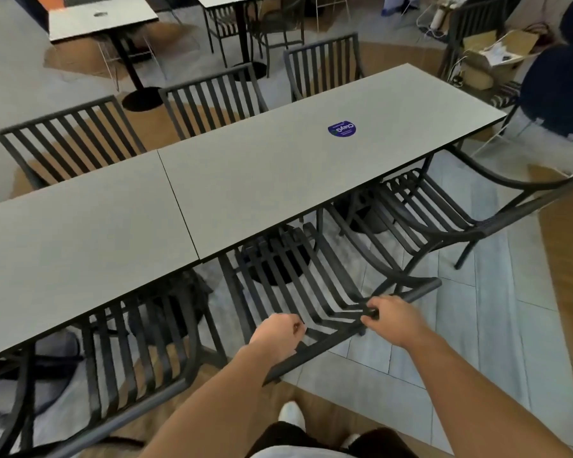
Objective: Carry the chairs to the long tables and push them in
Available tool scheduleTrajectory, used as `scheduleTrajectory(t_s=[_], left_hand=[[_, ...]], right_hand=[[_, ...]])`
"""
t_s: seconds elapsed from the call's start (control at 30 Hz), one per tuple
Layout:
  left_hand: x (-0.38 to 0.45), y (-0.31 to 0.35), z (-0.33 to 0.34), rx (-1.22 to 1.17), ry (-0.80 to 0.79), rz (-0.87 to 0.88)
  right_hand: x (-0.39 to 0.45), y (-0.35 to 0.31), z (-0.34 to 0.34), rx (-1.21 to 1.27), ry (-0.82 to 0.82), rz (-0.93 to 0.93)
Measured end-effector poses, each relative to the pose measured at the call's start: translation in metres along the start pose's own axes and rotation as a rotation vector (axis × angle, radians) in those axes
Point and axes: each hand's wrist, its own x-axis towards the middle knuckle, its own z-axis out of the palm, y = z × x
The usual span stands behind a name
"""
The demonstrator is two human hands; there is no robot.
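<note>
Middle chair (298, 285) sits straight ahead of me, seat partly under the long table (278, 166), its top rail running lower-left to upper-right, parallel to the table edge. My left hand (278, 338) grasps the rail near its left end; my right hand (394, 320) grasps it further right. Both equally near. I judge the push goes square to the rail, toward the table. One chair on each side of it.

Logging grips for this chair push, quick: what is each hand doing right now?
Left hand: closed, gripping the top rail of the middle chair.
Right hand: closed, gripping the same rail further along.
</note>
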Motion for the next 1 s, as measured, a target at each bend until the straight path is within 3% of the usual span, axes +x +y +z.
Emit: scheduleTrajectory(t_s=[0.3,0.5,0.6,0.77,1.0], left_hand=[[0.009,0.004,0.042,-0.117,-0.065,-0.153],[0.006,0.027,0.067,-0.183,-0.058,-0.294],[0.009,0.038,0.078,-0.108,-0.042,-0.355],[0.018,0.053,0.096,0.018,0.081,-0.487],[0.024,0.066,0.103,0.019,0.031,-0.503]], right_hand=[[0.034,0.022,0.005,-0.196,-0.220,-0.126],[0.064,0.038,0.001,-0.259,-0.338,-0.334],[0.075,0.047,-0.003,-0.315,-0.395,-0.440],[0.088,0.060,0.002,-0.465,-0.348,-0.582],[0.089,0.082,0.001,-0.536,-0.289,-0.662]])
